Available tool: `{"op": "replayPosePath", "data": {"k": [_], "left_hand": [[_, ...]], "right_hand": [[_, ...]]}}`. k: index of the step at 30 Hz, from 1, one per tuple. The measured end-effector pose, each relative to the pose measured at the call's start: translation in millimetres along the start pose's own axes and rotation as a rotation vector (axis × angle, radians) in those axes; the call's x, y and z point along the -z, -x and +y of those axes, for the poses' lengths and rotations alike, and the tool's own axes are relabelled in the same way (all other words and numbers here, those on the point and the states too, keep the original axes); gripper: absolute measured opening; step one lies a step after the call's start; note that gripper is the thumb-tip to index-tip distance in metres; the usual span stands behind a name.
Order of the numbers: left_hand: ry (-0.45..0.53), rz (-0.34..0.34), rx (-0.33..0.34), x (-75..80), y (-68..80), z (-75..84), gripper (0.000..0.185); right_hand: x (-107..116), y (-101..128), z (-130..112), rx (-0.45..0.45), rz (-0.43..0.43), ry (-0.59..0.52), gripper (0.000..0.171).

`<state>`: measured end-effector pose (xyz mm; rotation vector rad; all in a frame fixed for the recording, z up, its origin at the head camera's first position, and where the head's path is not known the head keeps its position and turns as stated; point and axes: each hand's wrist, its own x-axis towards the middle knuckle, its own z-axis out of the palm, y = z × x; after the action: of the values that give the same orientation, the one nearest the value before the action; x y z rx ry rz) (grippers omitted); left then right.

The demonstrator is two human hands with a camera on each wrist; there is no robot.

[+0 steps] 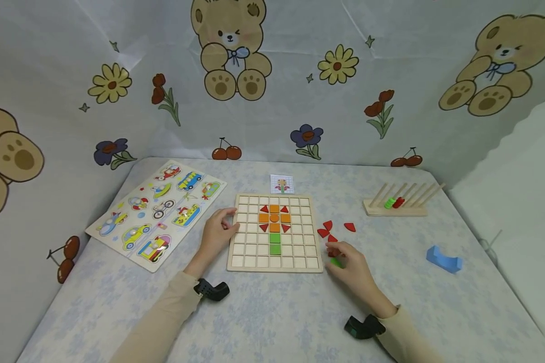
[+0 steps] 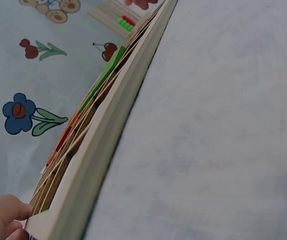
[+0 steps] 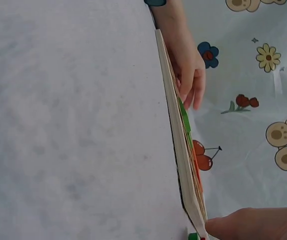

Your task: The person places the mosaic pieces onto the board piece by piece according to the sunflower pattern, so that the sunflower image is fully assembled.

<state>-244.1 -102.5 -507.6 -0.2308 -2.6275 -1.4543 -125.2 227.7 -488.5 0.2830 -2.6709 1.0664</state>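
Note:
A wooden grid board lies in the middle of the table, with orange, red and green tiles set in a flower shape. My left hand rests on the board's left edge with the fingers laid over it; the right wrist view shows this left hand with its fingers stretched out. My right hand is just off the board's right edge, fingers curled down onto a green piece beside a small red one. Loose red pieces lie a little farther back.
A small pattern card sits behind the board. A vehicle peg puzzle lies at the left. At the back right stands a wooden peg rack with green and red rings. A blue curved block lies at the right.

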Motion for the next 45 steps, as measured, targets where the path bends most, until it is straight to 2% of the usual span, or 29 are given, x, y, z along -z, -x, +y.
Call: {"op": "replayPosePath", "data": {"k": [8,15,18,21,28,31,37,45], "left_hand": [[0.014,-0.002,0.006,1.7,0.7,0.5,0.042],[0.009,-0.011,-0.014,0.7,-0.7,-2.7,0.041],[0.009,-0.009,-0.01,1.6,-0.9,-3.5,0.041],[0.005,-0.007,-0.006,2.7,-0.9,-3.9,0.041],[0.024,-0.012,-0.012,2.0,-0.3,-3.5,0.041],[0.033,-0.018,-0.011,0.6,-0.4,-2.4,0.041],[0.028,-0.02,-0.001,-1.4,-2.0,-4.4,0.041],[0.026,-0.009,-0.013,-0.7,-1.4,-4.9,0.04]], "right_hand": [[5,11,6,-0.029,-0.028,0.01,0.046],[9,10,5,0.015,0.01,0.018,0.047],[8,3,-1,0.061,0.007,-0.022,0.047],[0,-7,-13,0.101,-0.05,-0.075,0.045],[-35,-30,-48,0.124,-0.296,-0.213,0.042],[-48,-36,-56,0.143,-0.355,-0.227,0.041],[-60,-39,-57,0.186,-0.359,-0.219,0.04],[-64,-38,-53,0.197,-0.351,-0.287,0.038]]}}
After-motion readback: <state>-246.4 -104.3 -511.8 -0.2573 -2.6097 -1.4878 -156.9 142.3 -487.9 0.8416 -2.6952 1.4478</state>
